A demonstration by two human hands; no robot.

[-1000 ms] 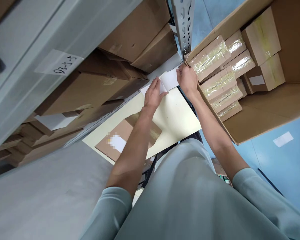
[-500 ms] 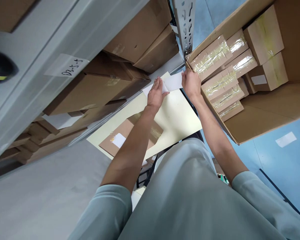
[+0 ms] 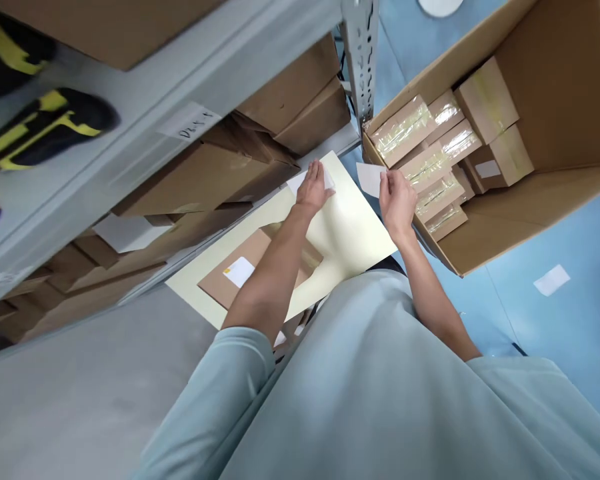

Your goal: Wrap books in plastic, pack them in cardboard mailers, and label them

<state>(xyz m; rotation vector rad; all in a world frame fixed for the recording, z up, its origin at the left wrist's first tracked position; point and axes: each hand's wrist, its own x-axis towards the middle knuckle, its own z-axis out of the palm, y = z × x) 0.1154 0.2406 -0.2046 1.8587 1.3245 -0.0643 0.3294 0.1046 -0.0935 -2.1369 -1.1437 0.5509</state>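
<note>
My left hand [image 3: 313,191] lies flat on the upper end of a cream board [image 3: 363,233], its fingers stretched out. It presses on a white paper [image 3: 295,181], which shows on both sides of the fingers. To the right, off the board's edge, my right hand [image 3: 399,205] pinches a white paper slip [image 3: 370,179] between thumb and fingers. A gap separates the slip from the paper under my left hand. Lower on the board rests a brown cardboard package [image 3: 225,277] with a white label [image 3: 239,272], partly covered by my left forearm.
A large open carton [image 3: 510,220] holding several taped small boxes [image 3: 427,167] stands at right. On the left, a metal shelf [image 3: 260,63] carries cardboard boxes [image 3: 195,177] and black-and-yellow tools [image 3: 50,130]. A white paper piece [image 3: 551,280] lies on the blue floor.
The white paper that stretched between both hands is now in two separate pieces. My right hand has drawn away with one slip, while my left hand stays on the board. The view has shifted.
</note>
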